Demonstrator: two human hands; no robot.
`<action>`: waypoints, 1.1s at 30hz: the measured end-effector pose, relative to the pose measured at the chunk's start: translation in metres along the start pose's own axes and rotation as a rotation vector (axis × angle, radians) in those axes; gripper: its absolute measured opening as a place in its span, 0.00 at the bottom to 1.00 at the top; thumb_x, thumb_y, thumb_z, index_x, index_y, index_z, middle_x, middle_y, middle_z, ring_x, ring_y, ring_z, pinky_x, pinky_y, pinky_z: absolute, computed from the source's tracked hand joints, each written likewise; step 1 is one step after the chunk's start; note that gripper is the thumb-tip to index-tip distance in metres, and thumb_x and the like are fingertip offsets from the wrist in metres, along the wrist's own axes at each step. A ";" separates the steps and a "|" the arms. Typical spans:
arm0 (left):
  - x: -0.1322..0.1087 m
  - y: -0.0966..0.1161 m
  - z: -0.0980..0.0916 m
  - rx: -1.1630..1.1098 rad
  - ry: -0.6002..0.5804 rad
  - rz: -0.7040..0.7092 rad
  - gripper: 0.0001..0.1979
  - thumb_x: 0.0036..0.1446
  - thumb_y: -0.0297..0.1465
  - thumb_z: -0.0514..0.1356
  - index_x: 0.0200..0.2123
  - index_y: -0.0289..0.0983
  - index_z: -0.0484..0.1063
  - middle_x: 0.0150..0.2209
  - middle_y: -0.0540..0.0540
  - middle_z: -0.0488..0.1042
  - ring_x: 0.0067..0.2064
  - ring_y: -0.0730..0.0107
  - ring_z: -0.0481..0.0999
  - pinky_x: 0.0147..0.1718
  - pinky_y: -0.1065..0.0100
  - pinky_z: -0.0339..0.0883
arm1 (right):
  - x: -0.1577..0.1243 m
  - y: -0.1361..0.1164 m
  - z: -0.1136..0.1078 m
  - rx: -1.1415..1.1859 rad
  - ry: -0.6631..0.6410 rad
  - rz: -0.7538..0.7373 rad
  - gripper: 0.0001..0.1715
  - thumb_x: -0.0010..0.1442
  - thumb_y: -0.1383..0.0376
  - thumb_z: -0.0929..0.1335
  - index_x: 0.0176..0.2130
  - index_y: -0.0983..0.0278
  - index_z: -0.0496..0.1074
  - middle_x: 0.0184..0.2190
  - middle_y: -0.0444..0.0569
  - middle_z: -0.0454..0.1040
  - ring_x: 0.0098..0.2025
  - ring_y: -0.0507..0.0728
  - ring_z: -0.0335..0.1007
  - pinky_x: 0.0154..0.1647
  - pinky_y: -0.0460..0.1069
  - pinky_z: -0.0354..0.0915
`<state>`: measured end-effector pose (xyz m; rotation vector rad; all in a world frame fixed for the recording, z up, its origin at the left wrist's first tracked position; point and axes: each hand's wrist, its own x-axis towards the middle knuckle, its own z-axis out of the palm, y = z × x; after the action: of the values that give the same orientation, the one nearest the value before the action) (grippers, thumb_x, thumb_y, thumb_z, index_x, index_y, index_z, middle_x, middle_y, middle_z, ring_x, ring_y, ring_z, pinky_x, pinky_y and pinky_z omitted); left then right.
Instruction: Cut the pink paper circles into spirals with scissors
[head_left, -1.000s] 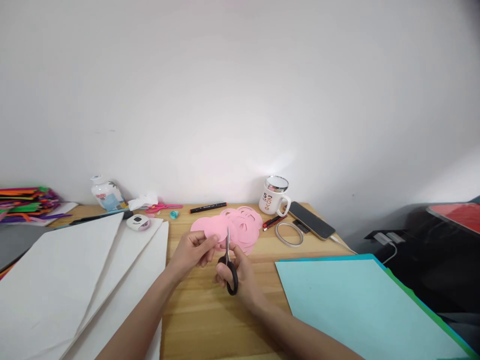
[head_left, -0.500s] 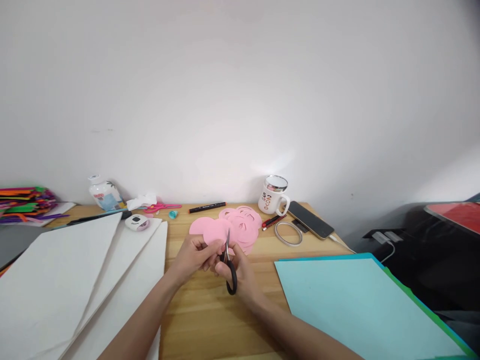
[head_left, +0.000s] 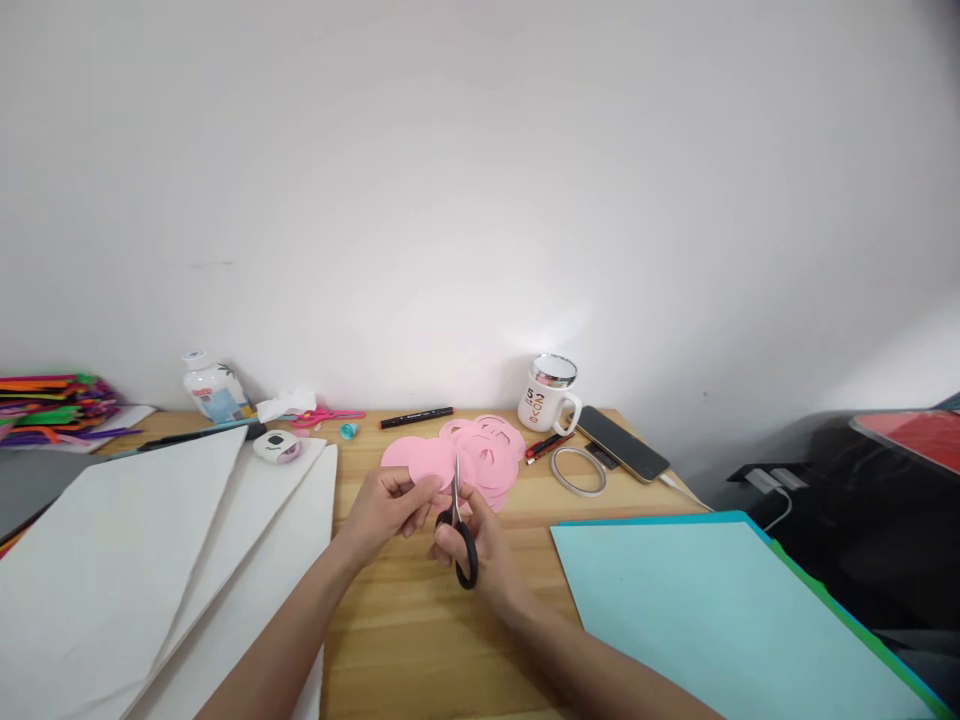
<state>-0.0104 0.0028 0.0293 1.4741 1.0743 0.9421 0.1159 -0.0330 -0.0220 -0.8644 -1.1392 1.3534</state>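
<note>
My left hand (head_left: 388, 510) pinches a pink paper circle (head_left: 430, 462) at its lower edge. My right hand (head_left: 481, 548) is closed round the black handles of a pair of scissors (head_left: 466, 555), whose blades point away from me at the circle's right side. I cannot make out whether the blades touch the paper. Behind both hands lies a loose heap of pink paper circles (head_left: 495, 450), some with cut-out shapes in them. Another pink circle (head_left: 397, 453) lies partly under the held one.
A white mug (head_left: 541, 400), a phone (head_left: 624, 445) and a roll of tape (head_left: 578, 471) stand or lie at the back right. A black marker (head_left: 417, 417) is near the wall. White sheets (head_left: 97, 570) cover the left side, turquoise sheets (head_left: 697, 600) the right.
My left hand has drawn slightly apart from my right hand, which still grips the scissors. The view has shifted a little.
</note>
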 end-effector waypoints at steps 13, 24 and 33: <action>0.001 -0.005 0.003 0.020 0.018 0.010 0.20 0.47 0.41 0.60 0.13 0.34 0.61 0.10 0.54 0.61 0.13 0.82 0.56 0.13 0.76 0.48 | -0.003 0.007 0.001 0.084 -0.047 -0.001 0.25 0.48 0.52 0.69 0.39 0.61 0.57 0.15 0.35 0.62 0.16 0.49 0.56 0.18 0.44 0.55; -0.001 -0.005 0.004 0.014 -0.053 -0.014 0.21 0.49 0.43 0.58 0.13 0.33 0.64 0.09 0.56 0.58 0.12 0.83 0.53 0.12 0.77 0.45 | 0.001 -0.002 0.004 0.093 -0.037 -0.043 0.28 0.44 0.53 0.72 0.38 0.60 0.58 0.22 0.39 0.66 0.20 0.48 0.57 0.21 0.44 0.53; 0.000 -0.003 0.004 0.017 -0.024 -0.024 0.21 0.49 0.44 0.57 0.15 0.34 0.65 0.09 0.56 0.59 0.11 0.83 0.53 0.11 0.77 0.45 | 0.001 -0.001 0.000 0.027 -0.007 -0.023 0.28 0.44 0.52 0.71 0.39 0.62 0.58 0.17 0.37 0.65 0.17 0.49 0.57 0.18 0.43 0.53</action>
<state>-0.0074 0.0020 0.0258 1.4796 1.0829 0.8979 0.1154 -0.0318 -0.0212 -0.8253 -1.1306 1.3516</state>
